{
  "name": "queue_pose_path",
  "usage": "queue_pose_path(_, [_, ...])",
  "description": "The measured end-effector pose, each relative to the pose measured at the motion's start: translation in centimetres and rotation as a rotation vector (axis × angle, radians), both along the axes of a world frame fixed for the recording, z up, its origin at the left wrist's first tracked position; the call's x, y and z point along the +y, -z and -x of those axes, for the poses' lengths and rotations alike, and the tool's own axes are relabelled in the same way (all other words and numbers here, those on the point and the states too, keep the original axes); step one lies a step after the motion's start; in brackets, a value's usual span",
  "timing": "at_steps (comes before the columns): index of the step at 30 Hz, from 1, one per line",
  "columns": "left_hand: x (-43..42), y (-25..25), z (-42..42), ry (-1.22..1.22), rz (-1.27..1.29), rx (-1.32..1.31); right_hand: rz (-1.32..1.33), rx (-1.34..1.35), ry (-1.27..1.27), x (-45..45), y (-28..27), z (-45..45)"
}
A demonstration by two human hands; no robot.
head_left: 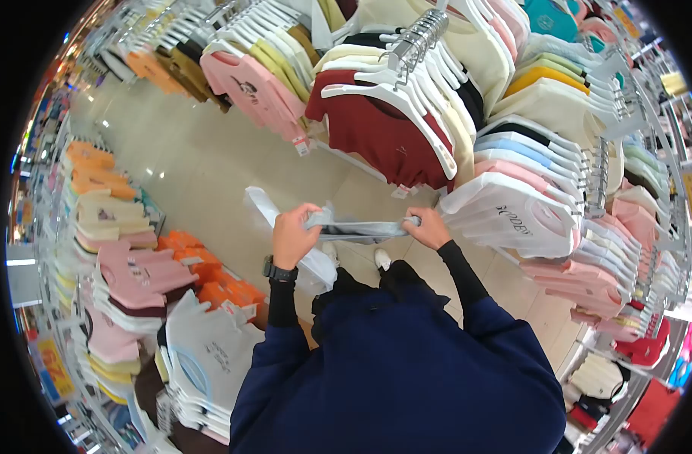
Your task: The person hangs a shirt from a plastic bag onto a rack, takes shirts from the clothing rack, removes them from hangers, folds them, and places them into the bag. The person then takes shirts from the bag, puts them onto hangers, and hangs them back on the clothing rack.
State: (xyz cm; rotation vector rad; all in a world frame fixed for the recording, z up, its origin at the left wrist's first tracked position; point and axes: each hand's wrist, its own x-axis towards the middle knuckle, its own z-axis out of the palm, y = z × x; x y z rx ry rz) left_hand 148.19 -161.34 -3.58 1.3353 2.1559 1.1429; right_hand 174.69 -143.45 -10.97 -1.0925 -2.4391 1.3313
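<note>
Between my two hands stretches a light grey folded garment (365,229), seen nearly edge-on, so its kind is hard to make out. My left hand (294,236), with a dark watch on the wrist, is closed on one end of it. The other end is pinched between the thumb and fingers of my right hand (431,228). A whitish, partly see-through sheet, perhaps plastic (316,271), hangs behind and below my left hand. Part of it sticks out to the upper left of that hand.
Ahead hangs a rack of shirts with a dark red shirt (376,136) in front. To the right is a white printed shirt (512,216). Pink shirts (145,276) and orange garments (202,257) line the left. Pale tiled floor (202,163) runs between the racks.
</note>
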Motion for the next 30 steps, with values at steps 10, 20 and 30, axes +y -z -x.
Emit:
queue_pose_path(10, [4.9, 0.1, 3.7, 0.024, 0.031, 0.037, -0.891, 0.220, 0.570, 3.6, -6.3, 6.8])
queue_pose_path(20, [5.6, -0.2, 8.2, -0.069, -0.075, -0.012, -0.717, 0.152, 0.622, 6.6, -4.6, 10.9])
queue_pose_path(30, [8.4, 0.5, 10.6, -0.084, -0.168, 0.042, -0.616, 0.264, 0.630, 4.6, -9.1, 7.6])
